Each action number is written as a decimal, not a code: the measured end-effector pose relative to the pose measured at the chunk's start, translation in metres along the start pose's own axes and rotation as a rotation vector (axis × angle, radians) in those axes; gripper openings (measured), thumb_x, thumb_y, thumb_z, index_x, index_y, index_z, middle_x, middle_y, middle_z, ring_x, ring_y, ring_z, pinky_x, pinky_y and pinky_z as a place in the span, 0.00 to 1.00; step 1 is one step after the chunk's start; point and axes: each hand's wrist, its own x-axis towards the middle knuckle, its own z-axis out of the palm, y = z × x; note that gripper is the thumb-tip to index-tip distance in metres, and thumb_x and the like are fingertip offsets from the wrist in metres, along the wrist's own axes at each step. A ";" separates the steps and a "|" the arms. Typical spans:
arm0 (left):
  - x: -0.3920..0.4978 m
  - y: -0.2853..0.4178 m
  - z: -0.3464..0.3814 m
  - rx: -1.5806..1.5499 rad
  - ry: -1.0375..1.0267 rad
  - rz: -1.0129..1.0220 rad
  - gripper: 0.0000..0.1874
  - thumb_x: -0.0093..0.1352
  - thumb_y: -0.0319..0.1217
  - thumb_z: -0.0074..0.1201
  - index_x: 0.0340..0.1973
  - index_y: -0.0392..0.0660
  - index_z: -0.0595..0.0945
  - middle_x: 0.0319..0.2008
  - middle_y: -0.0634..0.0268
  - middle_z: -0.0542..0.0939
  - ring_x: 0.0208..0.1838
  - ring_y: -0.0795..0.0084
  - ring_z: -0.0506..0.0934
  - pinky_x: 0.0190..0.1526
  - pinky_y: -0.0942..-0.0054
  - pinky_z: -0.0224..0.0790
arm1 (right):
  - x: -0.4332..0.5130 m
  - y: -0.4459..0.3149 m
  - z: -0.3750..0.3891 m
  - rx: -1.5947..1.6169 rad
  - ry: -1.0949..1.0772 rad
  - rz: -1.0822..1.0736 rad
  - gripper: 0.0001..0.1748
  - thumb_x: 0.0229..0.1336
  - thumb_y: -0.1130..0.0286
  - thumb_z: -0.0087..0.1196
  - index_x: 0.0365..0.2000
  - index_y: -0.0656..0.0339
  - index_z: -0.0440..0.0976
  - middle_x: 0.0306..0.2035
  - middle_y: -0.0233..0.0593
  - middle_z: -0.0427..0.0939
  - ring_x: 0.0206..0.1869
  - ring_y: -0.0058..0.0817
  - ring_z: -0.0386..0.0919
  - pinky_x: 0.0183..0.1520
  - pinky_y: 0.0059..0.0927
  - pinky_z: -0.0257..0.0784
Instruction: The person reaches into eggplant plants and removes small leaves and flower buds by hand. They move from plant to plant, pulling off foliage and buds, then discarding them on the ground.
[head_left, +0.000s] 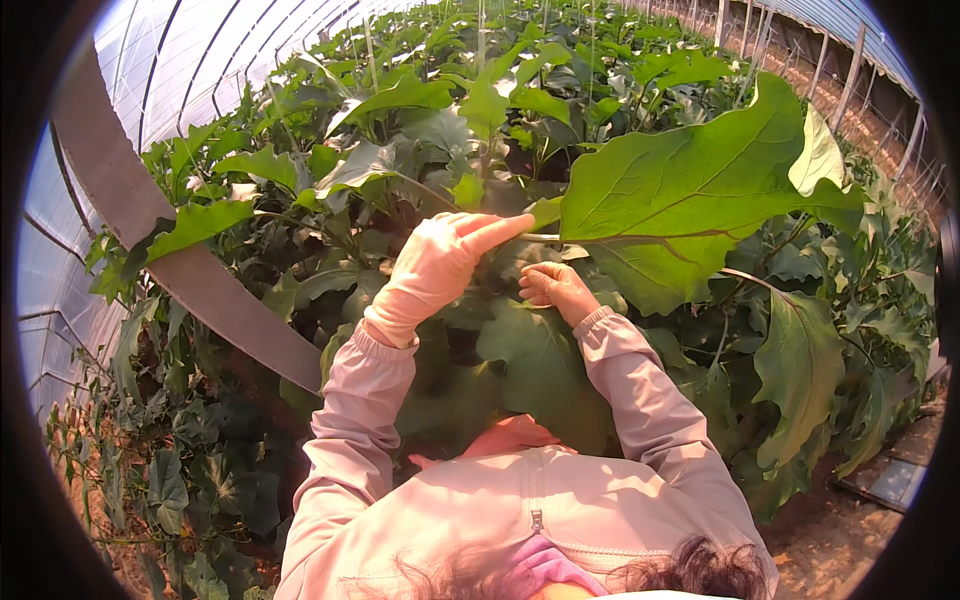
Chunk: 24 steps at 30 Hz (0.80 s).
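My left hand (442, 262), in a thin pale glove, is raised over the eggplant-like plants, its fingers and thumb together at the stalk of a large lobed green leaf (675, 195). The leaf spreads to the right of that hand. Whether the fingers close around the stalk cannot be told. Just below the stalk, my right hand (559, 289) has its fingers curled together, the fingertips pointing left; anything small between them cannot be made out. Broad leaves (525, 341) hang under both hands, in front of my chest.
A curved grey band or beam (217, 300) crosses the plants at left. Clear plastic sheeting on dark hoops (217, 67) rises behind it. Dense leafy rows fill the middle, with upright strings (481, 37) among them. Posts (847, 75) line the right side; bare soil (832, 544) shows at lower right.
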 end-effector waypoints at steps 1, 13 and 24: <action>0.007 0.000 -0.005 -0.040 -0.101 -0.017 0.23 0.63 0.15 0.54 0.53 0.46 0.81 0.35 0.58 0.83 0.36 0.59 0.80 0.39 0.71 0.73 | -0.008 0.002 0.001 0.000 -0.007 0.007 0.23 0.66 0.57 0.57 0.51 0.65 0.74 0.46 0.40 0.79 0.44 0.25 0.81 0.49 0.26 0.77; 0.000 -0.035 -0.017 -1.034 -0.042 -0.365 0.18 0.74 0.22 0.50 0.59 0.38 0.76 0.45 0.63 0.82 0.47 0.76 0.80 0.55 0.76 0.71 | -0.046 -0.014 0.003 -0.131 -0.019 -0.021 0.20 0.68 0.62 0.55 0.53 0.66 0.73 0.46 0.39 0.80 0.47 0.25 0.80 0.49 0.26 0.76; 0.009 -0.057 -0.024 -0.956 -0.269 -0.082 0.18 0.77 0.26 0.47 0.61 0.37 0.75 0.39 0.64 0.79 0.43 0.76 0.76 0.51 0.76 0.69 | -0.048 -0.017 0.039 -0.170 0.056 -0.020 0.17 0.69 0.67 0.52 0.52 0.67 0.74 0.45 0.38 0.81 0.45 0.24 0.81 0.49 0.25 0.76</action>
